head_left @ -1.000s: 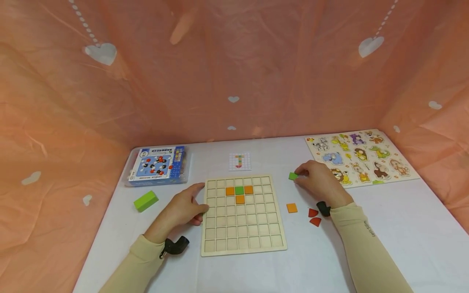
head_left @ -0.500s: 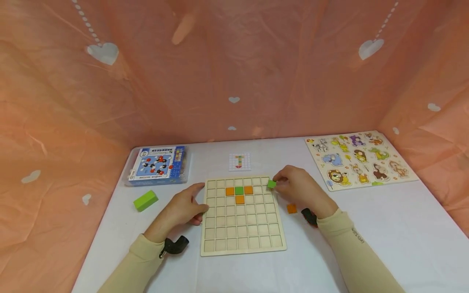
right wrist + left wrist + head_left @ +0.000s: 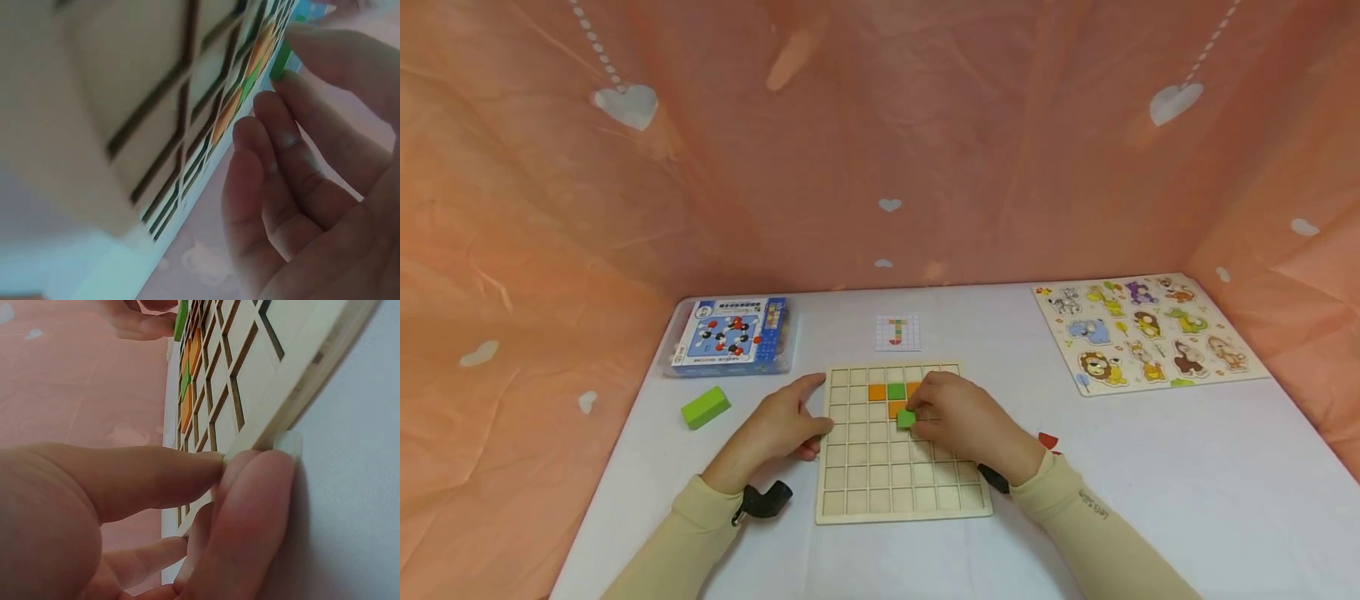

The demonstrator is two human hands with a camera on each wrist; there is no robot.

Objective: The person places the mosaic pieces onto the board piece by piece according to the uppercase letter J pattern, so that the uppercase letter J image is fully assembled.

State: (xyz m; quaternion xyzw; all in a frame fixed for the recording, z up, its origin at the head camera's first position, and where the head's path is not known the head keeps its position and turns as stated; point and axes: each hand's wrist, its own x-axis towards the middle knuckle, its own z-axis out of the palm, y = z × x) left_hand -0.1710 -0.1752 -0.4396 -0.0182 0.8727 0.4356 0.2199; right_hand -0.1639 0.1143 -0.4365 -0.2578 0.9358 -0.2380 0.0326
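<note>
A wooden grid board [image 3: 857, 479] lies flat on the white table. My left hand [image 3: 782, 423] holds its left edge, thumb and fingertips at the rim [image 3: 250, 434]. A green square tile [image 3: 906, 418] is pinched between thumb and index finger of my right hand [image 3: 966, 421], over the board just below the placed tiles. Set in the grid are another green tile [image 3: 896, 391] with an orange tile [image 3: 877, 392] on its left, one on its right partly behind my fingers, and a lower orange tile [image 3: 897, 408], partly covered by the held one.
A small card [image 3: 898, 332] with a coloured hook-like pattern lies beyond the board. Red quarter-round pieces [image 3: 1048, 440] show beside my right sleeve. A green block [image 3: 706, 407] and a boxed molecule set [image 3: 728, 337] are at left; an animal puzzle [image 3: 1150, 333] is at right.
My right hand has carried the green tile leftward from the table right of the board to over the grid. The loose orange tile is now hidden. My left hand keeps its place at the edge.
</note>
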